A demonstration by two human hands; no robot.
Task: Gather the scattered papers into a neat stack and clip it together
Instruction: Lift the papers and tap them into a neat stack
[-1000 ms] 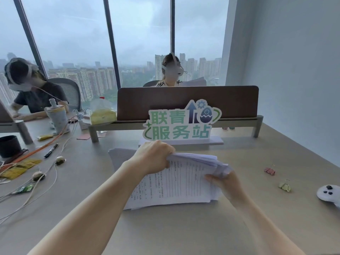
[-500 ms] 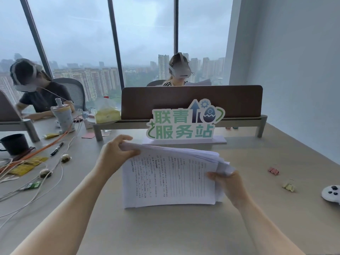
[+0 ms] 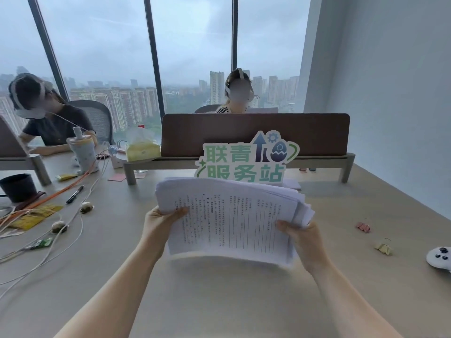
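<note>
**Both hands gripping one thick paper stack, unclipped**

Held: the left hand (image 3: 162, 222) grips the left edge of the paper stack (image 3: 231, 215), thumb on the printed top sheet; the right hand (image 3: 301, 236) grips the right edge the same way. Nothing else is in either hand.

Location: stack at the centre of the frame, lifted clear of the desk (image 3: 219, 301), its lower edge blurred and hanging above a soft shadow.

Progress, as judged: gathering looks done, since no loose sheets show on the desk. Squaring is unfinished. Clipping is not begun.

Condition of stack: thick, white, printed with lines of text and ruled columns. Sheets fan out at the upper right corner and along the top, edges stepped instead of flush. The middle bows slightly.

Clips available: a pink binder clip (image 3: 363, 226) and a yellow binder clip (image 3: 383, 247) lie on the desk at the right of the frame, well apart from the stack.
</note>
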